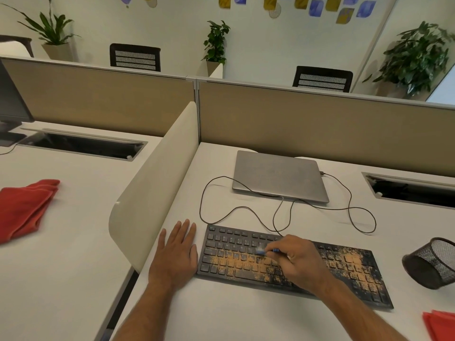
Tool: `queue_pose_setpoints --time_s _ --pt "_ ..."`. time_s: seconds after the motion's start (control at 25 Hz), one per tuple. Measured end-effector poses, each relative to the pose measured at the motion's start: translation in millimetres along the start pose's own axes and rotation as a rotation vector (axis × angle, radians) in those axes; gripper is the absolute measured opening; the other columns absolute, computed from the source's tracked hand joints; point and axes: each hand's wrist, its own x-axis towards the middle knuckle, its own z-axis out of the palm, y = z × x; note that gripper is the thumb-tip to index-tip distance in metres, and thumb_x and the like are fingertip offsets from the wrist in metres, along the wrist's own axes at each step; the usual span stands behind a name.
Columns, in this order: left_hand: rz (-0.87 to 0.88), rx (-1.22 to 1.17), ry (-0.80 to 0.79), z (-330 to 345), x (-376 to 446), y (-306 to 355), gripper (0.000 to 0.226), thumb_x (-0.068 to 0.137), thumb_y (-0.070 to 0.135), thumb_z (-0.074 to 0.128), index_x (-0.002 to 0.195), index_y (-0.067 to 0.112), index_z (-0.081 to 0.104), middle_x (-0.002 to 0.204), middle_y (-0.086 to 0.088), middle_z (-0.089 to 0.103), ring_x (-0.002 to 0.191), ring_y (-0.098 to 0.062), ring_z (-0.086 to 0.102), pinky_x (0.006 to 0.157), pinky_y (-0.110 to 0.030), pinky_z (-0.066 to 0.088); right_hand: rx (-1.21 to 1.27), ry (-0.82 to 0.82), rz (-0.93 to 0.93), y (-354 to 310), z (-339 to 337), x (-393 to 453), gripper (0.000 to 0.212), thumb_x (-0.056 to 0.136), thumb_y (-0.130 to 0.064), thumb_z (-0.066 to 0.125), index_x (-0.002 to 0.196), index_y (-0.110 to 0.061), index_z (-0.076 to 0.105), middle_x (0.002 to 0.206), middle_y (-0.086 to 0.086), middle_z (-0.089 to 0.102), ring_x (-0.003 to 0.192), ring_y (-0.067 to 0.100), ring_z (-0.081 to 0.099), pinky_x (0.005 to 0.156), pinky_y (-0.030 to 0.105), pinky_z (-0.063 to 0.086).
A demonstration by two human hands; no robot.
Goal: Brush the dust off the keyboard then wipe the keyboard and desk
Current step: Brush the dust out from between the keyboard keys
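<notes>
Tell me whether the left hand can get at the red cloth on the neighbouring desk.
Probably not easily: the left hand lies flat by the keyboard, and the cream divider stands between it and the red cloth.

Tan partition panels [320,124] with grey caps run across the far edge of the white worktop [221,321]. A rounded cream divider [157,183] separates it from the left-hand desk. Beyond stand two black mesh chairs [135,57], potted plants [216,43] and a white wall [258,45] hung with blue and yellow shapes. The light is even.
</notes>
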Motion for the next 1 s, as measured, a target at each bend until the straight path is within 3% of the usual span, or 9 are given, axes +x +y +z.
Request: queue_pose_setpoints --time_s 0.16,0.28,0.36,0.52,0.68,0.8,0.88,1.0 --pt "-0.003 0.0 -0.016 -1.9 -0.3 0.7 0.078 0.086 0.048 -0.006 0.16 0.025 0.005 0.167 0.009 -0.003 0.153 -0.01 -0.01 0.124 -0.042 -0.011 -0.001 0.1 0.05 2.1 -2.8 4.4 0.021 0.083 -0.022 0.065 0.101 -0.029 0.073 0.08 -0.028 0.061 0.073 0.0 0.057 0.06 0.018 0.049" --pt "-0.003 -0.003 -0.018 -2.3 -0.2 1.3 0.078 0.087 0.048 -0.006 0.16 0.025 0.005 0.167 0.008 -0.002 0.153 -0.01 -0.01 0.124 -0.042 -0.011 -0.024 -0.031 0.035 5.3 2.7 3.0 0.025 0.084 -0.022 0.066 0.107 -0.032 0.07 0.083 -0.018 0.067 0.076 0.002 0.056 0.062 0.023 0.05" --pt "-0.003 0.0 -0.02 -2.6 -0.5 1.5 0.078 0.086 0.048 -0.007 0.16 0.025 0.004 0.167 0.008 -0.003 0.153 -0.01 -0.011 0.124 -0.043 -0.011 0.008 -0.062 0.023 5.9 1.7 1.4 0.019 0.085 -0.027 0.063 0.1 -0.032 0.072 0.08 -0.019 0.066 0.075 0.005 0.056 0.062 0.028 0.051" --pt "-0.001 -0.003 -0.017 -2.1 -0.4 1.6 0.077 0.087 0.048 -0.006 0.16 0.025 0.006 0.167 0.008 -0.001 0.153 -0.011 -0.009 0.124 -0.043 -0.01 0.041 0.085 0.063 6.0 -5.5 2.5 0.021 0.085 -0.025 0.062 0.101 -0.033 0.071 0.078 -0.025 0.062 0.072 0.005 0.058 0.057 0.027 0.052" --pt "0.0 -0.006 -0.017 -1.8 -0.3 0.8 0.076 0.088 0.048 -0.004 0.16 0.024 0.006 0.167 0.007 0.0 0.153 -0.011 -0.008 0.124 -0.043 -0.009 0.022 -0.046 -0.003 -0.6 4.9 0.3 0.024 0.086 -0.03 0.062 0.107 -0.037 0.069 0.081 -0.024 0.065 0.074 0.004 0.057 0.061 0.027 0.051" --pt "-0.001 0.006 -0.021 -3.0 -0.5 1.7 0.078 0.087 0.048 -0.006 0.16 0.025 0.005 0.167 0.008 -0.002 0.153 -0.01 -0.009 0.124 -0.043 -0.01 0.087 -0.003 0.012 -3.4 7.5 2.7 0.019 0.085 -0.027 0.062 0.1 -0.033 0.072 0.078 -0.02 0.065 0.073 0.006 0.056 0.06 0.026 0.049" --pt "-0.006 0.004 -0.024 -4.0 -0.7 2.1 0.078 0.086 0.048 -0.007 0.16 0.025 0.004 0.167 0.008 -0.003 0.153 -0.01 -0.01 0.124 -0.043 -0.01 0.102 0.059 0.054 -2.7 8.8 6.6 0.022 0.085 -0.025 0.063 0.105 -0.033 0.071 0.081 -0.02 0.067 0.075 0.006 0.058 0.061 0.029 0.052" --pt "-0.006 0.008 -0.026 -4.5 -1.3 2.3 0.078 0.086 0.048 -0.008 0.16 0.025 0.003 0.167 0.008 -0.004 0.153 -0.01 -0.011 0.124 -0.042 -0.011 0.044 -0.002 0.026 -4.3 13.4 10.6 0.027 0.085 -0.026 0.063 0.109 -0.036 0.069 0.087 -0.021 0.069 0.078 0.002 0.059 0.066 0.027 0.053"
